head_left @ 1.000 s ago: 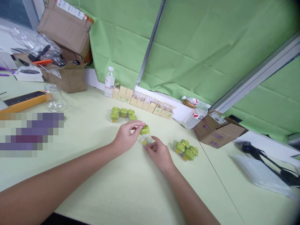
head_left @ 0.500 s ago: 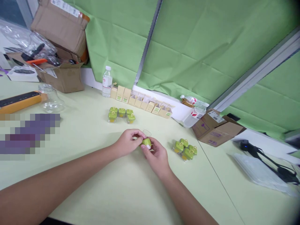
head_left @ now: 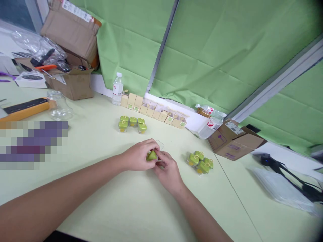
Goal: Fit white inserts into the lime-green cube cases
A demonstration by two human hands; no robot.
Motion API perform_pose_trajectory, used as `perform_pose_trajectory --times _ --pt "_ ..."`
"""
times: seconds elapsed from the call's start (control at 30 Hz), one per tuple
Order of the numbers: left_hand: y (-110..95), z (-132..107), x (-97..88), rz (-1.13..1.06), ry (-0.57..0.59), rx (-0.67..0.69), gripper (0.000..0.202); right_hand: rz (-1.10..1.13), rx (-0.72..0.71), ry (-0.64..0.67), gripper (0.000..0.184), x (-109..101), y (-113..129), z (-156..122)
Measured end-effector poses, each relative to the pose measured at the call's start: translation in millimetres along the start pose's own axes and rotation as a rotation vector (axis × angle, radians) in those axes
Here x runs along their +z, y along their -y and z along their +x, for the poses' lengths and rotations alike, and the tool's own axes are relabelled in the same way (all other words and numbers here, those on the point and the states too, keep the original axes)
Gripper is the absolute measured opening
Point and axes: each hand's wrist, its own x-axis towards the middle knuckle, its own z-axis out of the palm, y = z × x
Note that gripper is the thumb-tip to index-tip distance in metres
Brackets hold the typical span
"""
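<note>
Clock directions are read from the lid in hand, with twelve at the top of the view.

Item: green lid [head_left: 152, 155], at the dial's centre, between the two hands above the table [head_left: 118, 208].
Left hand [head_left: 138, 156]: at nine; fingers curled round the lid, grasping it.
Right hand [head_left: 168, 172]: at four; fingers bent, fingertips at the lid's right side; whether they grip it cannot be told.
Clear container [head_left: 161, 145]: at one, just beyond the fingertips; only a transparent outline shows.
Five green-lidded clear jars [head_left: 133, 121], yellow loops on top: grouped at eleven.
Four green-lidded clear jars [head_left: 203, 167], likewise looped: clustered at three, beside the right hand.
Small cardboard cartons [head_left: 151, 110]: in a row at twelve, along the wall.
Labelled water bottle [head_left: 117, 90]: upright at eleven, by the row's left end.
</note>
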Motion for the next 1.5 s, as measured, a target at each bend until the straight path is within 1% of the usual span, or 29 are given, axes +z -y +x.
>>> perform_pose_trajectory --times 0.07,0.2,0.37,0.53,0.67,0.8,0.93,1.03,1.13,1.2,1.3,1.5 --pt "-1 0 -1.5 0.041 0.021 0.008 0.034 -0.069 -0.006 0.015 0.048 0 1 -1" --pt "-2 -1 -2.8 0.085 0.058 -0.02 0.029 -0.201 -0.054 0.037 0.036 0 9 -2" --pt "-1 1 -2.9 0.076 0.024 -0.04 0.026 -0.282 -0.113 0.07 0.031 -1 14 -3" --pt "-2 1 -2.3 0.106 0.019 -0.017 0.03 -0.322 -0.186 0.084 0.041 -1 14 -5" --pt "-4 1 -1.3 0.132 0.035 0.008 0.036 -0.352 -0.209 0.083 0.042 -1 16 -6" --pt "-4 1 0.3 0.152 0.028 0.007 0.036 -0.376 -0.24 0.067 0.048 -1 19 -5" --pt "-2 1 2.0 0.17 0.041 0.014 0.04 -0.387 -0.241 0.054 0.048 0 21 -5" --pt "0 1 1.1 0.166 0.042 0.007 0.037 -0.37 -0.213 0.051 0.046 0 22 -5" --pt "3 2 -2.7 0.131 0.008 -0.05 0.03 -0.319 -0.158 0.041 0.041 -1 18 -5" --pt "5 3 -5.5 0.071 -0.004 -0.085 0.024 -0.248 -0.127 0.006 0.039 -2 15 -5" --pt "5 2 -7.8 -0.04 0.031 -0.086 0.018 -0.123 -0.08 -0.039 0.037 -3 10 -3" --pt "7 5 -9.3 -0.224 0.129 -0.119 0.029 0.113 0.055 -0.099 0.03 -3 9 -1"
